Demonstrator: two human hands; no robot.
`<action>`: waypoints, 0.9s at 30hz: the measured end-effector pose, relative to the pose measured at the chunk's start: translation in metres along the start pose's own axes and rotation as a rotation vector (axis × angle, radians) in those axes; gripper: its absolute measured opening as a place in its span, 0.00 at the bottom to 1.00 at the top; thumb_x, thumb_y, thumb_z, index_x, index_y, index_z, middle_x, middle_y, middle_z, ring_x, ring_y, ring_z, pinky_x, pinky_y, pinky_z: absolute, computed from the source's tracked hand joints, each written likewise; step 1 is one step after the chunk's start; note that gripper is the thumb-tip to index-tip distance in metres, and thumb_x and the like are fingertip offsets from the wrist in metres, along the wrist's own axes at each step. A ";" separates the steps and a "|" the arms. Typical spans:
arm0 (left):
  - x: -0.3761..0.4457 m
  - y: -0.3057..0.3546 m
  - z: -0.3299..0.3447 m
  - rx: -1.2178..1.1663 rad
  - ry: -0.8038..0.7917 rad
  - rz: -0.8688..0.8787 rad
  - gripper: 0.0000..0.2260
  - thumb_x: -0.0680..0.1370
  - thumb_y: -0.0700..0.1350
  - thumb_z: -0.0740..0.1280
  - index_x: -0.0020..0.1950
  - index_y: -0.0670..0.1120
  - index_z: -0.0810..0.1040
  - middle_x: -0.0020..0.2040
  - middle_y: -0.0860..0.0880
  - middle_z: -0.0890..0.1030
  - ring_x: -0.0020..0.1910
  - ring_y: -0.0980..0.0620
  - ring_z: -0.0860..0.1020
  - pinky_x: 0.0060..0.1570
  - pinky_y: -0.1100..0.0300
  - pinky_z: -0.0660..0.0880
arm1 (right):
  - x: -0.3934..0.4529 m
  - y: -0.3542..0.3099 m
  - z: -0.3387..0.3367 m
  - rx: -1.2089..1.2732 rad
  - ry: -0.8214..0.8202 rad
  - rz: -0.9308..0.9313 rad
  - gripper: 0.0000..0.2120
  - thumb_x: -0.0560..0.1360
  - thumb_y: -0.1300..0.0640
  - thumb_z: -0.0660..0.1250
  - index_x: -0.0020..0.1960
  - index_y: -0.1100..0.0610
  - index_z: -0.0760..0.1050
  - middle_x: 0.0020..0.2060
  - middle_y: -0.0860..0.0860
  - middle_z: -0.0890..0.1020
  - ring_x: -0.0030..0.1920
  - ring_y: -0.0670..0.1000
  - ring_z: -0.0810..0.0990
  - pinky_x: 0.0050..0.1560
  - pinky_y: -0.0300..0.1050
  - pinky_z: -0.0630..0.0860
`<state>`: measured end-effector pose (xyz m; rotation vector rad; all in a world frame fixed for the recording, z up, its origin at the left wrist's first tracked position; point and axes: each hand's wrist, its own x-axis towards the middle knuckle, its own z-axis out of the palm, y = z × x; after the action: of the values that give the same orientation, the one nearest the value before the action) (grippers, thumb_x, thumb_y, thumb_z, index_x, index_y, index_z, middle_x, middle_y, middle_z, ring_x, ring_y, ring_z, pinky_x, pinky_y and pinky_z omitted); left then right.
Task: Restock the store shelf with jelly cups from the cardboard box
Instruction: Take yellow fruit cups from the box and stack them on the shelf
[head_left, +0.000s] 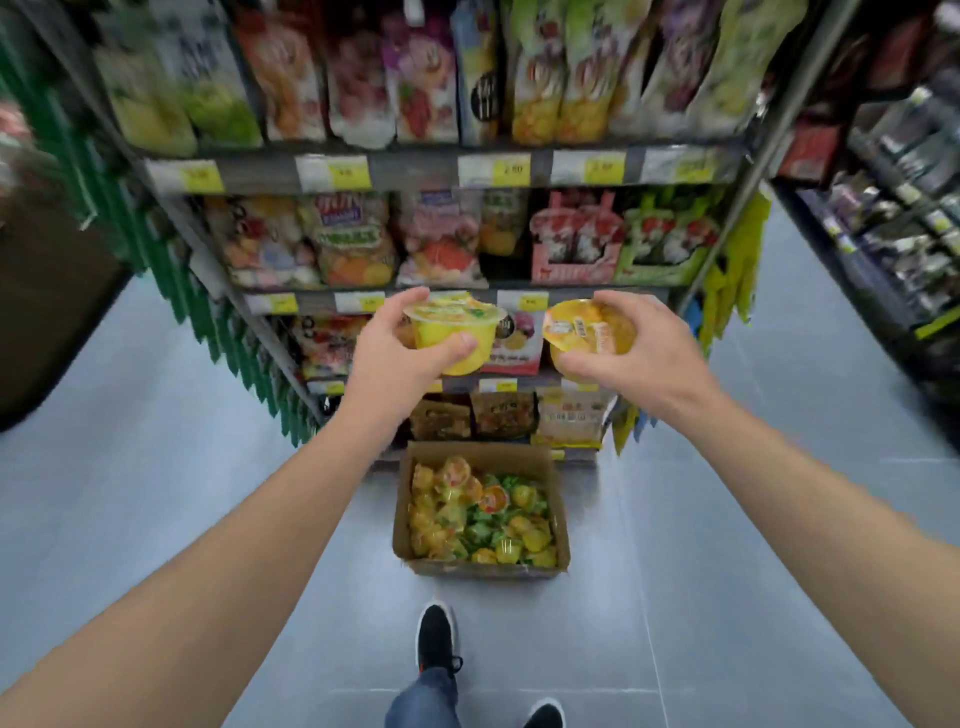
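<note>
1. While standing before store shelf (467, 171), holding one jelly cup per hand, both raised at the lower shelf rows
2. Left hand (400, 353) gripping yellow jelly cup (454, 332) upright, thumb across front wall, fingers curled behind the rim
3. Right hand (639, 348) gripping second jelly cup (582, 330) tilted, foil lid facing left, fingers curled over its top
4. Cardboard box (480, 512) open on floor (156, 467) just below shelf base, filled with loose yellow, orange and green jelly cups
5. Snack bags packed on rows above, yellow price tags along edges
6. Black shoes (436, 636) on floor near box
</note>
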<state>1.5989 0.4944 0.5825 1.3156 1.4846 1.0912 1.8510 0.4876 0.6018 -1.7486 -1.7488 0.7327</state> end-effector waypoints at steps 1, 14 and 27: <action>0.000 0.021 -0.002 -0.013 0.012 0.026 0.26 0.65 0.59 0.79 0.60 0.65 0.75 0.63 0.53 0.79 0.61 0.49 0.78 0.59 0.45 0.78 | 0.000 -0.014 -0.017 0.012 0.024 -0.034 0.39 0.67 0.41 0.77 0.73 0.50 0.68 0.61 0.45 0.71 0.63 0.48 0.71 0.58 0.40 0.65; 0.064 0.230 -0.042 -0.126 0.044 0.386 0.31 0.67 0.52 0.80 0.67 0.58 0.74 0.58 0.48 0.81 0.56 0.51 0.81 0.36 0.67 0.75 | 0.080 -0.156 -0.181 0.013 0.290 -0.388 0.36 0.67 0.40 0.77 0.71 0.49 0.70 0.60 0.45 0.76 0.58 0.47 0.75 0.55 0.43 0.75; 0.189 0.374 -0.067 -0.380 -0.040 0.572 0.27 0.67 0.43 0.81 0.63 0.48 0.76 0.57 0.44 0.82 0.49 0.50 0.84 0.47 0.53 0.81 | 0.204 -0.244 -0.280 0.056 0.570 -0.485 0.38 0.62 0.33 0.72 0.67 0.49 0.73 0.60 0.47 0.78 0.59 0.48 0.76 0.55 0.40 0.70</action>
<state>1.6130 0.7025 0.9520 1.5042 0.8186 1.6032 1.8817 0.6892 0.9731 -1.2458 -1.6186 0.0593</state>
